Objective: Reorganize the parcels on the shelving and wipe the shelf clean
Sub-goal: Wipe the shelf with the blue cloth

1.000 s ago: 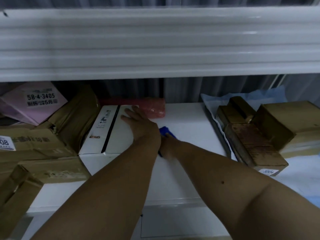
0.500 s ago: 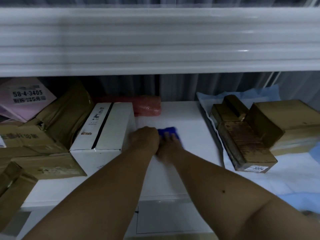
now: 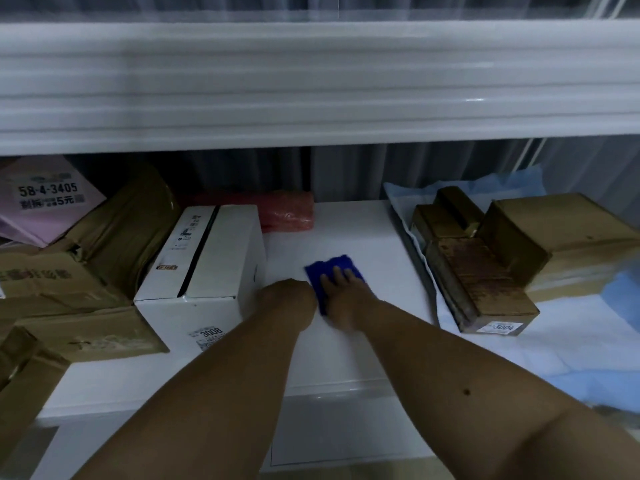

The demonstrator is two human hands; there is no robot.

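My right hand (image 3: 341,296) presses flat on a blue cloth (image 3: 329,271) lying on the bare middle of the white shelf (image 3: 346,230). My left hand (image 3: 289,299) rests beside it with fingers curled under, at the right side of a white box (image 3: 207,258) labelled 3008. A red wrapped parcel (image 3: 287,211) lies at the back behind that box. Brown cardboard parcels (image 3: 478,268) sit to the right, one labelled 3004.
Crushed brown cartons (image 3: 69,285) and a pink parcel (image 3: 41,199) crowd the left end. Light blue sheeting (image 3: 588,344) lies under the right parcels. The upper shelf's white front edge (image 3: 311,91) hangs low overhead. A curtain closes the back.
My left hand came off the top of the white box and down to its right side, fingers curling. My right hand slid the blue cloth forward and right, leaving more of it showing.
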